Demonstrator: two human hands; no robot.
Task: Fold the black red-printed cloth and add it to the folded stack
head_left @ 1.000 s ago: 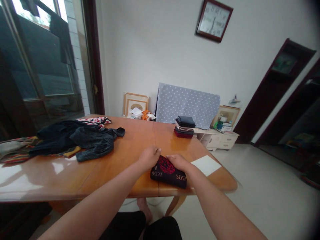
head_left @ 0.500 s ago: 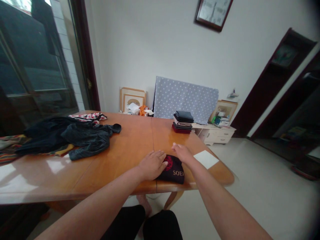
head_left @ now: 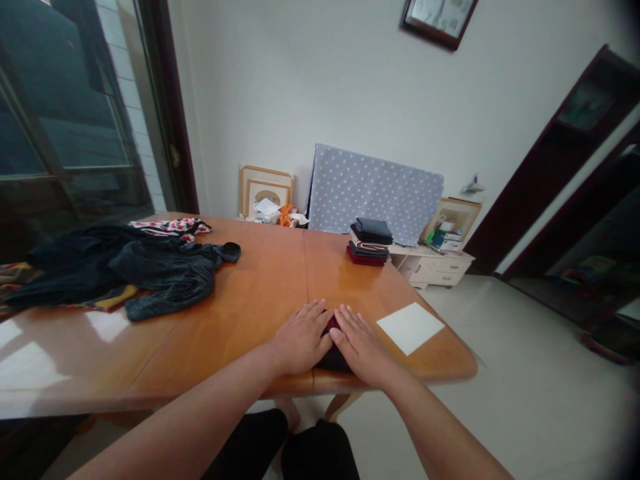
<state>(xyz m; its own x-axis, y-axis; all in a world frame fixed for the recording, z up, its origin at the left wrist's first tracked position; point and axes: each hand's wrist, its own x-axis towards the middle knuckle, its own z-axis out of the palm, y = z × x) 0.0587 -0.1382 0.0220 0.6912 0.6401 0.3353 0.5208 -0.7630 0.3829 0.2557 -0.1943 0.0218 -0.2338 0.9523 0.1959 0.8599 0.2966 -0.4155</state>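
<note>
A dark folded garment with a red print lies near the table's front edge, mostly covered by my hands. My left hand rests flat on its left part, fingers stretched forward. Beside it, my right hand lies flat on the right part, and the two hands nearly meet over the print. Neither hand grips the cloth. The lettering on the garment is hidden under my right hand.
On the wooden table, a stack of folded clothes stands toward the back right. A white sheet lies right of my hands. Loose dark clothes are heaped at the left. A polka-dot cloth hangs behind.
My right hand, curled at the garment's right edge before, has opened and come down flat on top of it beside my left hand. The left hand has stayed on the garment.
</note>
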